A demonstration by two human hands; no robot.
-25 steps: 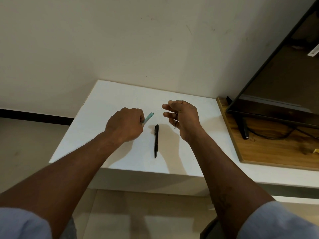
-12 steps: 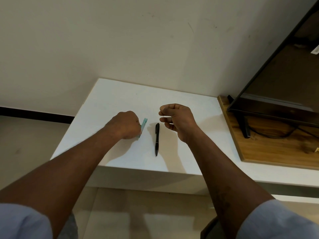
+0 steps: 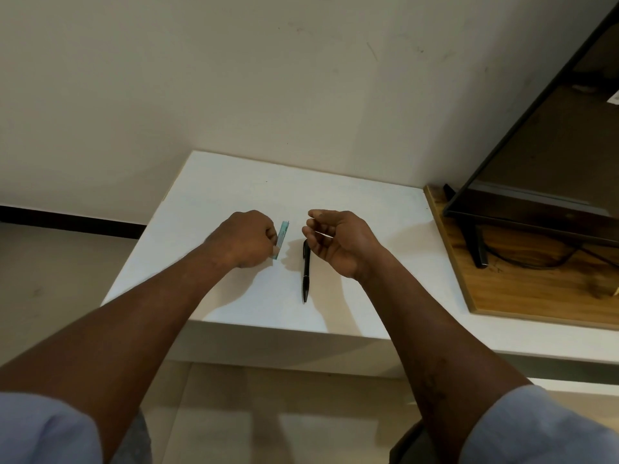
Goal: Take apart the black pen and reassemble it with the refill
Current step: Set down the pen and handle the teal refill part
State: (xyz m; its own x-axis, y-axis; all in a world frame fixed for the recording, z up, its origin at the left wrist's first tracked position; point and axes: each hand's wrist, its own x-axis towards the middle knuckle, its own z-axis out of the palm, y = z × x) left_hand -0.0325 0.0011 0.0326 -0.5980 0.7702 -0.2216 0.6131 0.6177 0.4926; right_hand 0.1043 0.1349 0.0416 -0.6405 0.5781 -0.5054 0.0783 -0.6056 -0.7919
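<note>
The black pen (image 3: 305, 270) lies on the white table (image 3: 234, 195), its length running toward me, between my two hands. My left hand (image 3: 249, 237) is curled and pinches a small teal refill sleeve (image 3: 281, 236) low against the tabletop, left of the pen. Just right of the pen's far end hovers my right hand (image 3: 336, 241) with curled fingers. A thin pale refill (image 3: 321, 233) shows faintly between its fingers and thumb; most of it is hidden.
A wooden board (image 3: 536, 296) lies on the table's right side and carries a dark screen (image 3: 552, 145) on a black stand, with a cable. A wall rises behind the table. Floor lies beyond its left and near edges.
My left hand lowered the teal sleeve to the tabletop and turned it upright in view. The right hand drew back from the sleeve and dropped slightly toward the pen. The pen stayed put.
</note>
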